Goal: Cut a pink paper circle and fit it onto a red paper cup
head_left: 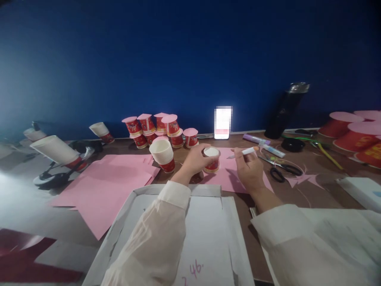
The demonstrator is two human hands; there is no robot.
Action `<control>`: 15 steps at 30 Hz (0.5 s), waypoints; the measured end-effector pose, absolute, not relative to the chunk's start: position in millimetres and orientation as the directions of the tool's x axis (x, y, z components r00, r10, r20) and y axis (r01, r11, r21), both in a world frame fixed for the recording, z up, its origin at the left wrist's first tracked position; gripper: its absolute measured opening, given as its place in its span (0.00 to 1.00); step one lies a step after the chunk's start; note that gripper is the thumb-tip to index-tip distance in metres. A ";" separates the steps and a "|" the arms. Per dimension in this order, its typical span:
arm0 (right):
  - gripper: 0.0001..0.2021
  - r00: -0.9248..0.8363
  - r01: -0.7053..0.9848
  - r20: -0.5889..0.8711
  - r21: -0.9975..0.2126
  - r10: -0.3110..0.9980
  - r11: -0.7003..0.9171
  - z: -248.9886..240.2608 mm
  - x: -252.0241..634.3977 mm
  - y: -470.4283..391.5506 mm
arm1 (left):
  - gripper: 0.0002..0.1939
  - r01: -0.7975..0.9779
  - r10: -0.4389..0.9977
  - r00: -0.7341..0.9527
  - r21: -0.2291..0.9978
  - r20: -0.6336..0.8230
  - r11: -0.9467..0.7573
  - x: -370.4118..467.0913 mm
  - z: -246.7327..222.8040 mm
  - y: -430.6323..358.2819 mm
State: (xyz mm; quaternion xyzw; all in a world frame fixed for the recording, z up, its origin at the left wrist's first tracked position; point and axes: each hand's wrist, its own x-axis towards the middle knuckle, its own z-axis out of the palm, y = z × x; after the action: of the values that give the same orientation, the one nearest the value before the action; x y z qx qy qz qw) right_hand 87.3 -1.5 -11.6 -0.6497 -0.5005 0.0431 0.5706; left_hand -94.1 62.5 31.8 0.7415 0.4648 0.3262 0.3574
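My left hand (pixel 198 161) is closed around a red paper cup (pixel 212 166) with a white top side; I cannot tell whether that is its mouth or its base. The cup stands on a sheet of pink paper (pixel 229 180). To the right, my right hand (pixel 249 169) grips a white pen (pixel 248 151), its tip pointing left over the paper, apart from the cup. A stack of paper cups (pixel 162 152) stands just left of my left hand. Black-handled scissors (pixel 278 174) lie to the right of my right hand, beside pink paper scraps (pixel 305 180).
Red cups topped with pink discs (pixel 171 126) are piled at the back, with more large ones (pixel 342 133) far right. Pink sheets (pixel 110 178) lie left. A lit phone (pixel 222 123), a black bottle (pixel 282 113) and markers (pixel 256 139) line the wall. A white box (pixel 208 230) is in front.
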 end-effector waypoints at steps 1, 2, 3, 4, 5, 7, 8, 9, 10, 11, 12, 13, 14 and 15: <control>0.24 0.504 0.600 0.516 -0.786 0.693 0.148 -11.7 89.0 -0.7 | 0.29 0.451 0.926 0.350 0.841 0.141 -0.299 -93.7 33.9 61.6; 0.24 0.514 0.599 0.516 -0.788 0.686 0.144 -11.9 90.9 0.1 | 0.29 0.441 0.929 0.347 0.852 0.128 -0.282 -93.5 35.9 60.9; 0.25 0.522 0.597 0.515 -0.790 0.680 0.140 -12.1 92.9 1.0 | 0.29 0.427 0.932 0.343 0.864 0.118 -0.266 -93.4 37.6 60.4; 0.25 0.530 0.597 0.515 -0.791 0.674 0.135 -12.2 94.9 1.8 | 0.30 0.414 0.935 0.335 0.874 0.113 -0.254 -93.4 38.8 60.3; 0.25 0.538 0.597 0.515 -0.792 0.667 0.130 -12.4 96.8 2.6 | 0.30 0.401 0.939 0.325 0.882 0.115 -0.247 -93.6 39.5 60.4; 0.26 0.559 0.594 0.512 -0.796 0.653 0.115 -12.7 99.4 3.8 | 0.30 0.383 0.941 0.310 0.889 0.132 -0.251 -93.9 39.7 61.2; 0.27 0.567 0.592 0.509 -0.798 0.648 0.110 -13.0 100.3 4.2 | 0.30 0.378 0.940 0.312 0.890 0.136 -0.254 -93.9 39.3 61.6; 0.27 0.571 0.590 0.506 -0.800 0.646 0.106 -13.3 100.8 4.6 | 0.29 0.374 0.939 0.314 0.892 0.137 -0.255 -93.8 38.8 61.9; 0.28 0.573 0.586 0.502 -0.803 0.648 0.104 -13.7 101.0 4.9 | 0.29 0.373 0.937 0.322 0.892 0.134 -0.255 -93.5 38.3 62.0; 0.29 0.572 0.585 0.498 -0.805 0.652 0.103 -14.1 101.1 5.1 | 0.28 0.375 0.935 0.330 0.891 0.129 -0.256 -93.2 37.9 61.9; 0.30 0.568 0.586 0.496 -0.804 0.656 0.100 -14.5 101.1 5.3 | 0.28 0.381 0.934 0.335 0.888 0.127 -0.258 -92.7 37.6 61.6; 0.30 0.565 0.589 0.495 -0.802 0.660 0.097 -14.9 101.1 5.4 | 0.28 0.392 0.933 0.336 0.882 0.127 -0.261 -92.2 37.6 61.0; 0.30 0.564 0.593 0.495 -0.800 0.661 0.092 -15.2 101.0 5.4 | 0.28 0.404 0.934 0.333 0.876 0.128 -0.264 -91.8 37.8 60.3; 0.30 0.561 0.598 0.494 -0.796 0.664 0.087 -15.4 100.9 5.3 | 0.28 0.417 0.935 0.330 0.869 0.127 -0.265 -91.5 38.1 59.5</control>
State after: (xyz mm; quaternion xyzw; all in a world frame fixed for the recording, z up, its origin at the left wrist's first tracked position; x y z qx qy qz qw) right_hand 100.9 5.3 -15.4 -0.6750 -0.4678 0.0290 0.5699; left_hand -91.5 59.5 38.1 0.7199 0.4696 0.3381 0.3832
